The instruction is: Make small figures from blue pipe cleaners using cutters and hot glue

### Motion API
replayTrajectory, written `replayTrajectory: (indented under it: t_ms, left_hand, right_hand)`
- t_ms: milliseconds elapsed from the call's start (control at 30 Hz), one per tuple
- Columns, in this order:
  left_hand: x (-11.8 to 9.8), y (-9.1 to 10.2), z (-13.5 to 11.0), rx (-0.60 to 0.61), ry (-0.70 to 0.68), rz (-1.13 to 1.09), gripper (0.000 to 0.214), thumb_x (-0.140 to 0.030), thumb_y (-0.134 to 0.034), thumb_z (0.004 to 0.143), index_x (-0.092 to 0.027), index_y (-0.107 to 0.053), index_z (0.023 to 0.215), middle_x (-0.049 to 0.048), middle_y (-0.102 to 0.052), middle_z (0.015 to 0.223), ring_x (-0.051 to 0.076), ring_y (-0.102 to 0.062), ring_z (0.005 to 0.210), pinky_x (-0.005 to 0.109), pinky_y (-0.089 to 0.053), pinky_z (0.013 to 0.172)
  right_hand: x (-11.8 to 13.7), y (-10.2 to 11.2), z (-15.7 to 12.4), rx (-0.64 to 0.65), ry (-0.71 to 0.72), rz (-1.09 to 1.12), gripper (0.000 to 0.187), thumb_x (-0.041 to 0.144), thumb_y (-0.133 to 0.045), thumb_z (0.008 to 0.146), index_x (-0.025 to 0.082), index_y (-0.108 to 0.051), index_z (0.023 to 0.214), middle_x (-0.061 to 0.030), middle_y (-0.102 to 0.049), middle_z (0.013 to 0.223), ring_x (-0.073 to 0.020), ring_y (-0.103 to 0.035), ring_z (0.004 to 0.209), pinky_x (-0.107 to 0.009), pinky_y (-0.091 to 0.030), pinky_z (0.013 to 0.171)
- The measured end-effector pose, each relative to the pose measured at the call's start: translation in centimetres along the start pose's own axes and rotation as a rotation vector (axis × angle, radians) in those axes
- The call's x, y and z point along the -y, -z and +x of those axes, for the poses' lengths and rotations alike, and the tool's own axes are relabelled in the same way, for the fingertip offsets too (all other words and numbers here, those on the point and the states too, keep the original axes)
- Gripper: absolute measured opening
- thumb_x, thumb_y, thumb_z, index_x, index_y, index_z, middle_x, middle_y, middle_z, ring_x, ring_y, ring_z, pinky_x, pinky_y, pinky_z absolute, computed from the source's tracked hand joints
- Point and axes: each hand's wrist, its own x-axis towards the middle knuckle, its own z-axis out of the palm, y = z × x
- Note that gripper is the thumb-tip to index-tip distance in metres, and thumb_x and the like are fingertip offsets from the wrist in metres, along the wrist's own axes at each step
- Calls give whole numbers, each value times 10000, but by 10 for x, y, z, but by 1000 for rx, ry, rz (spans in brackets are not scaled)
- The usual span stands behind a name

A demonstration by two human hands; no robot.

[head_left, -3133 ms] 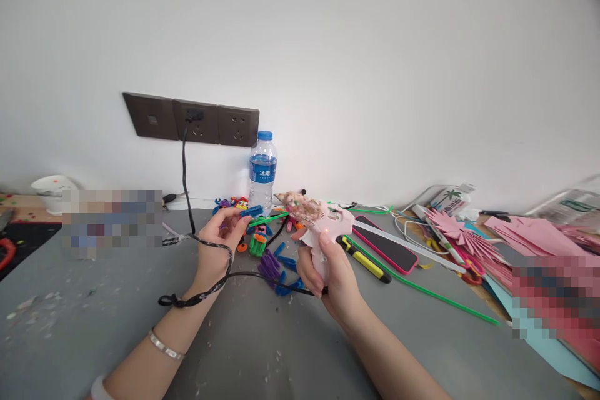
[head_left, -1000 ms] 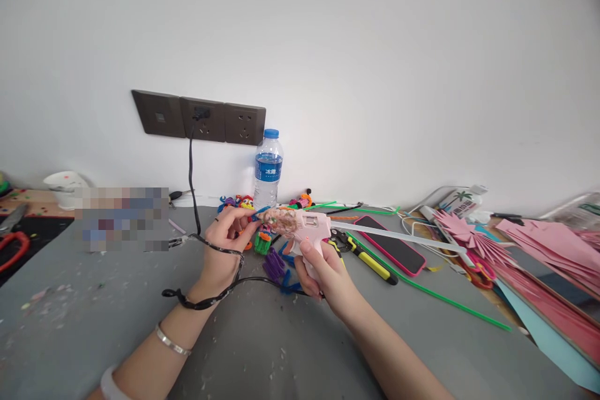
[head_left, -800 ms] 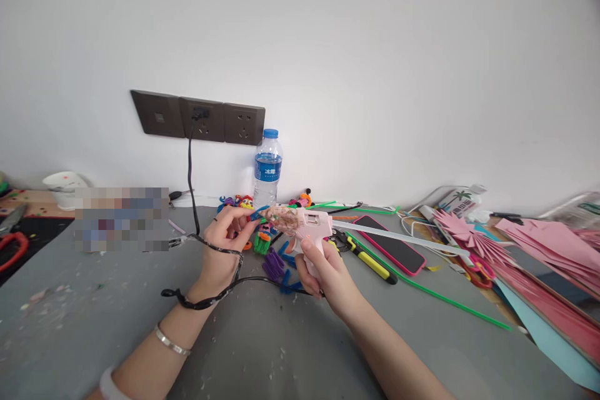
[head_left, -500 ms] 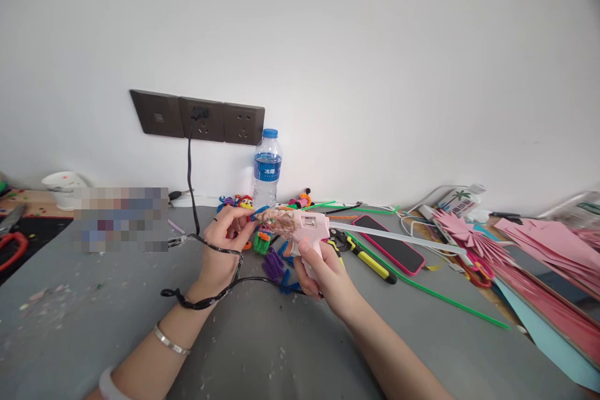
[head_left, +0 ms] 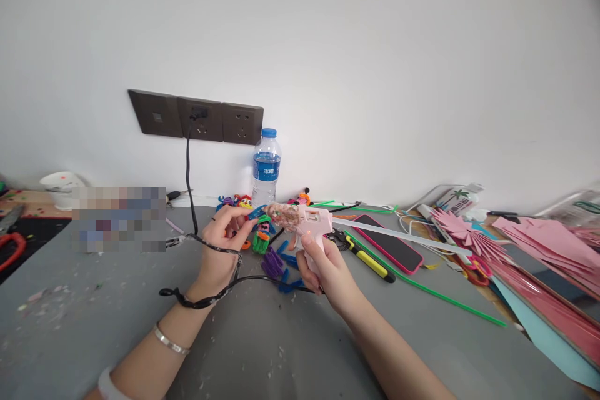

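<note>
My right hand (head_left: pixel 323 269) grips the handle of a pink hot glue gun (head_left: pixel 307 225), whose glue-crusted nozzle points left. A clear glue stick (head_left: pixel 403 236) juts from the gun's back to the right. My left hand (head_left: pixel 222 244) pinches a small blue pipe-cleaner piece (head_left: pixel 257 212) right at the nozzle tip. The gun's black cord (head_left: pixel 206 290) loops around my left wrist and runs up to the wall socket (head_left: pixel 199 120). Below the hands lie purple and blue pipe-cleaner bits (head_left: pixel 276 265) and a green and orange figure (head_left: pixel 259 241).
A water bottle (head_left: pixel 265 167) stands by the wall. Right of the gun lie a yellow-handled cutter (head_left: pixel 368 257), a pink-cased phone (head_left: pixel 389 251), a long green pipe cleaner (head_left: pixel 445 300) and pink paper fans (head_left: pixel 469 239). Red scissors (head_left: pixel 9 245) lie at the far left on the grey tabletop (head_left: pixel 94 319).
The glue gun's nozzle has come down and left to meet the blue piece in my left hand. Since a second ago both hands have stayed nearly still.
</note>
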Motion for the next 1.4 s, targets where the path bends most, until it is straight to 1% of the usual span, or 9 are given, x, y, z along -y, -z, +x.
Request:
replayTrajectory:
  t_ms: [200,333,500,800,933,1033,1200,1267,1400]
  left_hand:
    - [1,0,-1,3,21,9,94,-302,-654,835,-208,-646,836,-30,-511,671,106,-460,566,216,-390,510]
    - [0,-1,-1,-4,44,-16,105,-309,-653,836,-204,-646,840,-27,-515,672,109,-465,576,218,-389,512]
    - [-1,-3,-1,-31,84,-29,93,-295,-656,822,-203,-648,836,-27,-510,658,113,-468,583,219,-391,512]
    - [-1,-4,1,-47,132,-6,121,-326,-655,811,-208,-647,835,-26,-534,657,117,-500,593,213,-410,515]
    - [3,-5,1,-29,177,-34,141,-331,-663,789,-198,-628,815,-32,-519,627,107,-472,539,207,-370,466]
    - [5,-6,0,-6,201,-44,142,-327,-663,790,-195,-627,827,-31,-516,632,106,-466,539,208,-361,464]
    - [2,-7,0,3,198,-71,131,-317,-671,786,-197,-630,819,-27,-520,630,107,-463,533,208,-351,450]
    - [1,-7,0,-4,197,-78,125,-313,-670,780,-199,-630,811,-28,-518,623,106,-463,530,205,-346,444]
    - [1,-7,1,-9,203,-59,127,-311,-676,774,-198,-632,811,-30,-521,620,103,-463,525,200,-349,446]
  right_hand:
    - [1,0,1,-28,-15,0,488,655,-523,838,167,-534,848,124,-354,351,-35,-209,274,-174,-210,305]
    - [0,2,2,-65,-16,10,453,626,-527,850,173,-526,862,124,-353,367,-39,-225,281,-172,-202,307]
    - [-1,6,2,-121,59,58,424,598,-504,887,176,-541,910,123,-347,379,-43,-236,288,-171,-199,311]
    - [5,5,0,-176,132,81,430,608,-521,874,181,-555,902,106,-335,375,-60,-252,299,-199,-195,333]
    - [7,6,0,-180,156,104,422,601,-514,881,183,-569,896,98,-337,370,-69,-251,304,-217,-185,344]
    - [7,7,-1,-193,192,124,408,584,-503,894,183,-581,892,99,-337,374,-67,-240,302,-220,-174,349]
    - [9,9,-1,-204,246,126,428,592,-485,897,180,-596,929,101,-332,373,-70,-234,304,-225,-177,360]
    - [10,10,-1,-220,253,124,423,597,-487,892,186,-588,900,98,-327,372,-73,-232,306,-231,-176,359]
    - [11,12,2,-282,256,114,418,597,-508,882,210,-500,724,87,-320,375,-72,-246,308,-242,-164,352]
